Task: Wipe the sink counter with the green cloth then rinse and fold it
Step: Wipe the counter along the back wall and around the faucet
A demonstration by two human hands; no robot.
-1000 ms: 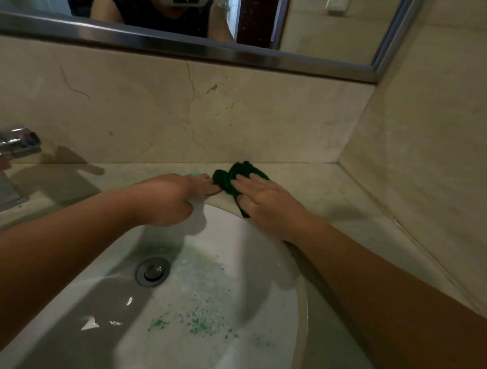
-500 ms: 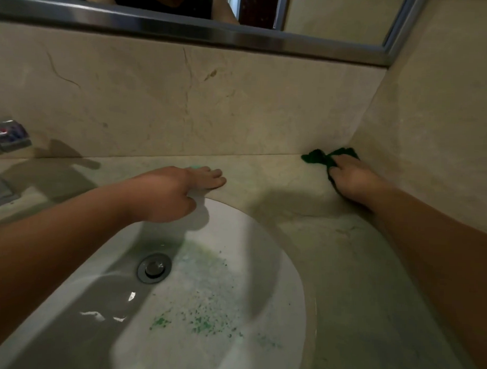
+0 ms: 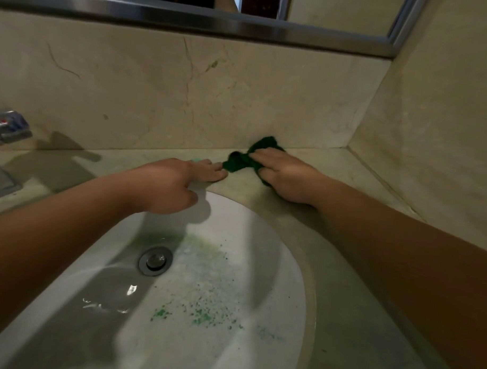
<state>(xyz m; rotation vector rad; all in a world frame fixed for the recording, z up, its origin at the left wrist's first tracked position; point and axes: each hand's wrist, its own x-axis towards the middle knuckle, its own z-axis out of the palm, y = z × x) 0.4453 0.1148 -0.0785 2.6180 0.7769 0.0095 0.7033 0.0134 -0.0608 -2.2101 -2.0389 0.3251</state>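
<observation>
Item: dark green bunched cloth (image 3: 244, 160), centre of frame, on the beige stone counter (image 3: 331, 166) behind the basin, near the back wall.
Right hand (image 3: 288, 179): fingers straight and close together over the cloth, pressing it down; nothing pinched.
Left hand (image 3: 179, 182): fingers flat on the counter, left of the cloth, holding nothing.
Axis: the cloth's length runs left to right; its left end is just beside the left fingertips (image 3: 221, 176).
Bearing: the cloth juts up and left from under the right fingers; right hand nearer.
Step, judged: wiping; rinse and fold not yet done.
Basin: white oval sink (image 3: 276, 240), lower centre, flecked green.
</observation>
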